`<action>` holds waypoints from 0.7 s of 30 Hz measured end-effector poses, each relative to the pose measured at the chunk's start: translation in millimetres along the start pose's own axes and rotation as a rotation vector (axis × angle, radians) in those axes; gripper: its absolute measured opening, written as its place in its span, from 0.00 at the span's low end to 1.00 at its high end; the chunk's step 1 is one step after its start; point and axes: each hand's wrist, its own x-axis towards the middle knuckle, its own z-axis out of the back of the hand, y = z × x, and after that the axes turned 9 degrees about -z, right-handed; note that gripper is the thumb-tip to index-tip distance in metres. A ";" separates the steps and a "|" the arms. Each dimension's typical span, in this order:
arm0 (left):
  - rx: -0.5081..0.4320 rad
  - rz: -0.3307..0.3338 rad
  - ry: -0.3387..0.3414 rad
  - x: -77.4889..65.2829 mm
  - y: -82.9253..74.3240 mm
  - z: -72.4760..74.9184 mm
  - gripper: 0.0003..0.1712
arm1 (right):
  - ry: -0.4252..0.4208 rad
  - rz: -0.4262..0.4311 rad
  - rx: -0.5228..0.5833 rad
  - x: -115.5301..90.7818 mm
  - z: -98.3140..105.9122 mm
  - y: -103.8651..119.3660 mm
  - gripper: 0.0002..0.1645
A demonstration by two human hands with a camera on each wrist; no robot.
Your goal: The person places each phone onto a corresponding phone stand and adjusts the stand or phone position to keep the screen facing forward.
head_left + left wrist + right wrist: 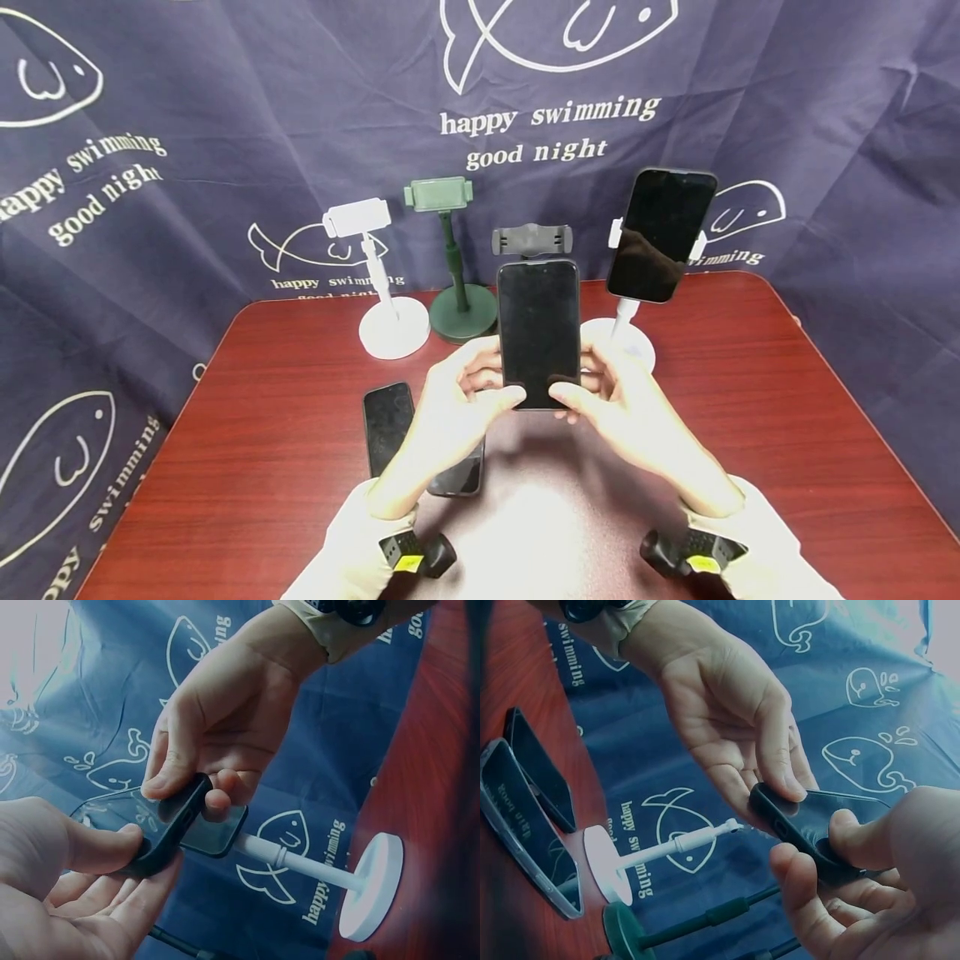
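A black smartphone point(540, 321) is held upright between both hands above the table, its dark screen facing me. My left hand point(450, 412) grips its left edge, thumb on the lower corner of the screen and fingers behind. The right hand point(637, 412) grips the other edge the same way. Just beyond the phone's top edge shows the dark grey clamp point(532, 240) of a phone stand; the phone hides most of that stand. In the left wrist view the phone's bottom edge point(184, 825) faces the camera, with both thumbs on the screen side.
At the back left stand a white phone stand point(394, 329) and a green one point(463, 312). Another white stand point(626, 321) on the right carries a phone point(663, 233). Two more phones, one point(387, 421) and another point(459, 477), lie on the red table point(285, 417), partly behind the left arm.
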 end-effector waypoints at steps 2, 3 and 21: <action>0.020 0.006 -0.016 -0.5 -0.5 -0.2 0.31 | 0.001 0.021 0.002 -0.9 -0.3 0.2 0.21; 0.027 0.003 -0.023 -0.7 -0.7 -0.3 0.32 | -0.003 0.032 -0.003 -1.1 -0.5 0.4 0.21; 0.014 -0.033 -0.011 -2.9 1.5 -2.3 0.28 | -0.244 0.154 -0.154 -3.6 4.0 2.3 0.21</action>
